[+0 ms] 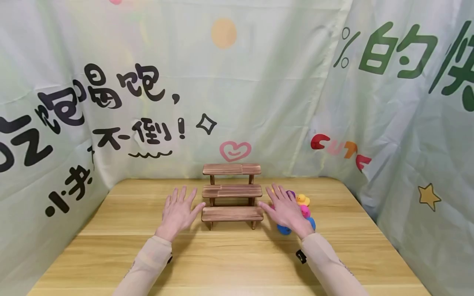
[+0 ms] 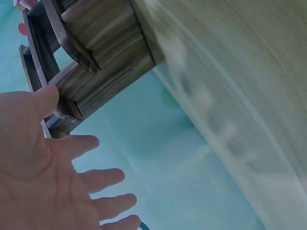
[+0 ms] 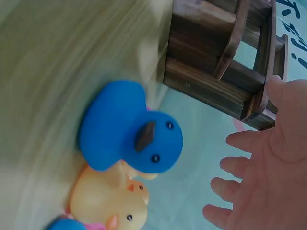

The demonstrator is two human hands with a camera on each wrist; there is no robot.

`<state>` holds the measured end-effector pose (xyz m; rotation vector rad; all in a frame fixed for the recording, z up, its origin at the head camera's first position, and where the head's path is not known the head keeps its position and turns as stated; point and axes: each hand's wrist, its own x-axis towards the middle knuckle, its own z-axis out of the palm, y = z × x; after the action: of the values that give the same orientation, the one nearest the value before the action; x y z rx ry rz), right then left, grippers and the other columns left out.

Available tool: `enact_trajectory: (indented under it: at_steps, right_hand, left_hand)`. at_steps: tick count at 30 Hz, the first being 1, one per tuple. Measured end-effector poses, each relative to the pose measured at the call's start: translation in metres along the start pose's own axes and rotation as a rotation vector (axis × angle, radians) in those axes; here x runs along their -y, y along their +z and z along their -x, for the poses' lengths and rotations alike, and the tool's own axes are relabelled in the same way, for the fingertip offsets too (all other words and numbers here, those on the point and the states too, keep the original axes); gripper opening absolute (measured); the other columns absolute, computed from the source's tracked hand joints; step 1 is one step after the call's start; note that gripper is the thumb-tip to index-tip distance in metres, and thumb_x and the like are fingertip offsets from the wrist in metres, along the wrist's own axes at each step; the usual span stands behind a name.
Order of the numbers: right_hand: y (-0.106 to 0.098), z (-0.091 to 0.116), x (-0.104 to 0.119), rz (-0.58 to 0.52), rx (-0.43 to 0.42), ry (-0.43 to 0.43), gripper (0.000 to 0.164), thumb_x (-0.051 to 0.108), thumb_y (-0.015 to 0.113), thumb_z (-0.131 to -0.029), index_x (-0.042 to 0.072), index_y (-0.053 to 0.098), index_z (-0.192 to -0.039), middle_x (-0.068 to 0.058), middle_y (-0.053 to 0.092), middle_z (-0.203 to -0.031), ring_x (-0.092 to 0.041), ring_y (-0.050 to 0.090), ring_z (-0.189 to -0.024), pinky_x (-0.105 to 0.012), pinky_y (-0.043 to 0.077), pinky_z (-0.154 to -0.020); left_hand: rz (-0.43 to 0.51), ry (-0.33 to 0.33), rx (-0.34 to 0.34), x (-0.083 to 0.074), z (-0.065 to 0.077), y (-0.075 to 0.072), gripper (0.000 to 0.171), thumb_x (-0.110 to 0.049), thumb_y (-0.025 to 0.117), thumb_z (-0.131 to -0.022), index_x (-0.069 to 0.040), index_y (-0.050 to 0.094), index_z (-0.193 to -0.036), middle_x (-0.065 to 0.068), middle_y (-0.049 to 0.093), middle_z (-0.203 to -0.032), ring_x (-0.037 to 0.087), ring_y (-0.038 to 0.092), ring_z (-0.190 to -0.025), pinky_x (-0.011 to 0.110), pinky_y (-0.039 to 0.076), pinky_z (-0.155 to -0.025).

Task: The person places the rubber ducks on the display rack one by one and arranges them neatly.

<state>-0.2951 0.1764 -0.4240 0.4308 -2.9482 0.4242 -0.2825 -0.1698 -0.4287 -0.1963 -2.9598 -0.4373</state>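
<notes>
A three-tier wooden stand [image 1: 232,191] stands on the table between my two hands. My left hand [image 1: 179,212] is spread with straight fingers beside the stand's left end, holding nothing. On the other side, my right hand [image 1: 286,210] is spread the same way over a group of small toy ducks, partly hiding them. A blue duck [image 3: 129,127] and a yellow duck [image 3: 108,196] show large in the right wrist view, apart from the fingers. In the head view a yellow duck [image 1: 303,200] and a pink duck [image 1: 305,211] peek out past the right hand.
The wooden table [image 1: 233,263] has its far edge close to a printed curtain [image 1: 259,102], which also hangs along both sides. Dark wrist devices sit under both sleeves; one is the black piece [image 1: 301,256] by the right sleeve.
</notes>
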Motion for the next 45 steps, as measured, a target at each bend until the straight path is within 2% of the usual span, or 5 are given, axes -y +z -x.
enact_trajectory:
  at_steps: [13, 20, 29, 35, 45]
  right_hand:
    - [0.001, 0.001, -0.007, -0.279, -0.204, -0.071, 0.049, 0.037, 0.061, -0.097, 0.005, 0.059, -0.134, -0.020, 0.052, -0.141, -0.040, 0.045, -0.134, -0.060, 0.041, -0.110]
    - [0.004, 0.001, -0.021, -0.463, -0.240, -0.005, 0.032, 0.027, 0.066, -0.095, 0.010, 0.068, -0.122, -0.011, 0.068, -0.118, -0.026, 0.063, -0.100, -0.040, 0.058, -0.081]
    - [0.000, 0.012, -0.034, -0.608, -0.148, 0.083, 0.027, 0.024, 0.068, -0.094, 0.010, 0.071, -0.116, -0.009, 0.070, -0.112, -0.023, 0.062, -0.098, -0.027, 0.056, -0.078]
    - [-0.002, 0.018, -0.044, -0.716, -0.038, 0.087, 0.027, 0.019, 0.070, -0.092, 0.006, 0.070, -0.116, -0.014, 0.068, -0.096, -0.023, 0.058, -0.078, -0.021, 0.048, -0.051]
    - [-0.007, 0.032, -0.058, -0.780, 0.135, 0.042, 0.035, 0.013, 0.070, -0.091, -0.005, 0.065, -0.120, -0.022, 0.068, -0.108, -0.018, 0.058, -0.067, -0.027, 0.052, -0.049]
  left_hand:
    - [0.158, 0.059, -0.113, 0.003, 0.002, 0.010, 0.070, -0.063, 0.034, -0.100, -0.014, 0.041, -0.149, 0.025, 0.048, -0.143, 0.047, 0.045, -0.131, 0.068, 0.037, -0.109]
    - [0.366, 0.059, -0.078, 0.000, 0.003, 0.014, 0.060, -0.054, 0.048, -0.099, -0.011, 0.051, -0.141, 0.017, 0.061, -0.132, 0.037, 0.059, -0.119, 0.057, 0.050, -0.102]
    - [0.552, 0.060, -0.056, -0.002, 0.000, 0.021, 0.031, -0.028, 0.063, -0.096, -0.012, 0.065, -0.123, 0.007, 0.071, -0.109, 0.024, 0.067, -0.099, 0.045, 0.058, -0.089]
    - [0.727, 0.016, -0.044, 0.001, -0.002, 0.025, 0.025, -0.015, 0.070, -0.090, -0.009, 0.069, -0.114, 0.008, 0.071, -0.110, 0.023, 0.067, -0.096, 0.039, 0.060, -0.087]
    - [1.013, -0.084, 0.171, 0.008, -0.004, 0.028, 0.038, -0.005, 0.072, -0.086, -0.001, 0.062, -0.123, 0.020, 0.061, -0.125, 0.026, 0.067, -0.082, 0.044, 0.063, -0.074]
